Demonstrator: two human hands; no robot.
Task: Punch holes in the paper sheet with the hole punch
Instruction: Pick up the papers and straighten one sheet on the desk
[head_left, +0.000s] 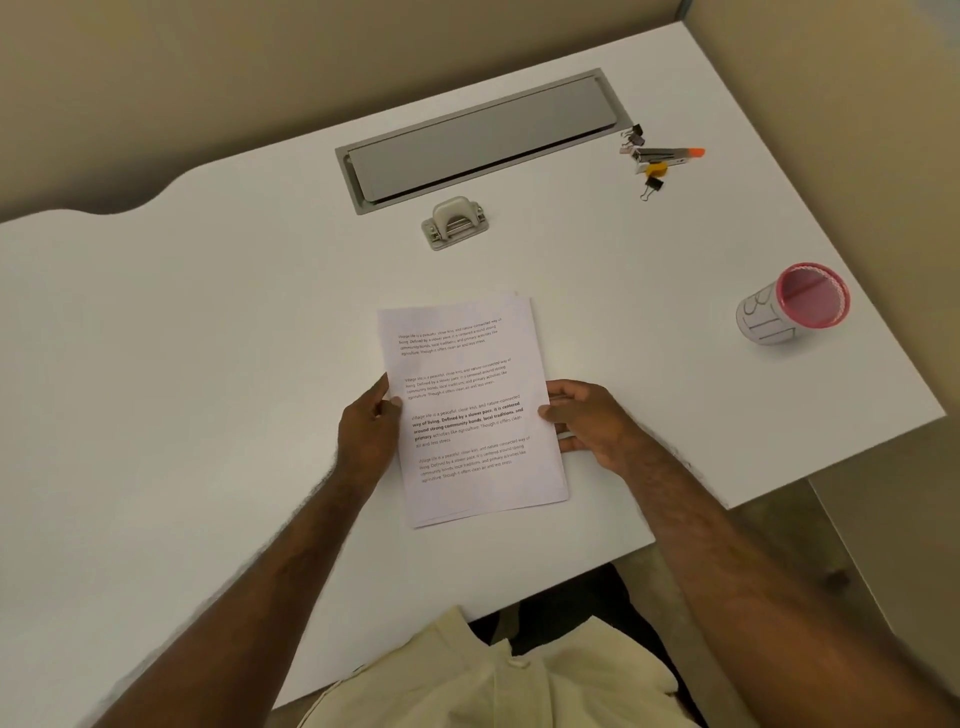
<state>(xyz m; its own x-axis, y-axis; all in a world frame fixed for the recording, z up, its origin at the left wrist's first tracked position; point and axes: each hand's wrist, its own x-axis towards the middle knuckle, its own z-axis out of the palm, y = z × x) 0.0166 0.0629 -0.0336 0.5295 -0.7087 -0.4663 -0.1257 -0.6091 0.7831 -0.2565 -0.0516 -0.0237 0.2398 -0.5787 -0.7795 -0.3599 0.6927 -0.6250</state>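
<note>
White desk (208, 322) against a beige wall is filling the head view, person sitting at its near edge. Printed paper sheets (470, 410) are lying flat near the front, text facing up; offset edges at the corners suggest at least two sheets, exact count unclear. Left hand (366, 431) is pinching the left long edge, thumb on top, fingers curled under or beside it. Right hand (587, 421) is doing the same on the right edge, thumb pressing the margin, fingers partly spread. Both hands are gripping only the paper.

Handling judgement: paper is light, floppy, slick on this top, easy to crease; holding both long edges is keeping the stack square, and one edge needs to stay free to go into the punch slot.

One grey two-hole punch (455, 222) is sitting beyond the paper, well apart, untouched, just in front of one grey cable tray lid (478, 137). Far right: one stapler (667, 155) with an orange tip, among a few binder clips (653, 186), perhaps three or four. One pink-rimmed pen cup (792, 304) is standing at the right, looks empty.
</note>
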